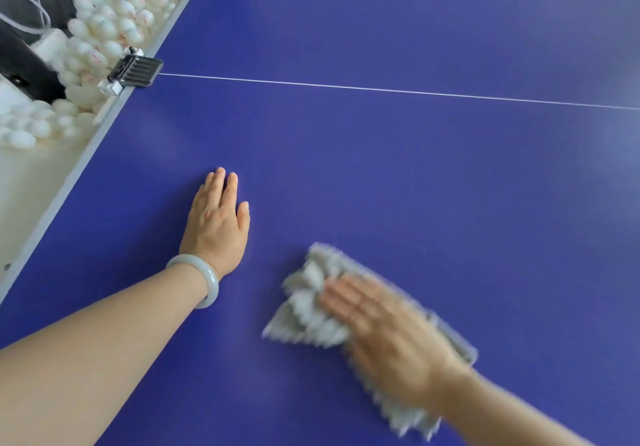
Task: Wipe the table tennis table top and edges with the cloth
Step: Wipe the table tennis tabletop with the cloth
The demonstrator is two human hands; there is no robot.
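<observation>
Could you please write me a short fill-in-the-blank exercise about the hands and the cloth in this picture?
1. The right hand presses the cloth flat on the ____ table top.
2. The left hand lies flat on the table top and holds ____.
3. A pale bracelet sits on the ____ wrist.
4. White balls lie heaped beyond the table top's ____ edge.

Missing words: blue; nothing; left; left.

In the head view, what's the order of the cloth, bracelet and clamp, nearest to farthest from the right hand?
1. Cloth: under the right hand.
2. Bracelet: on the left wrist.
3. Clamp: far off, on the left edge of the table.
</observation>
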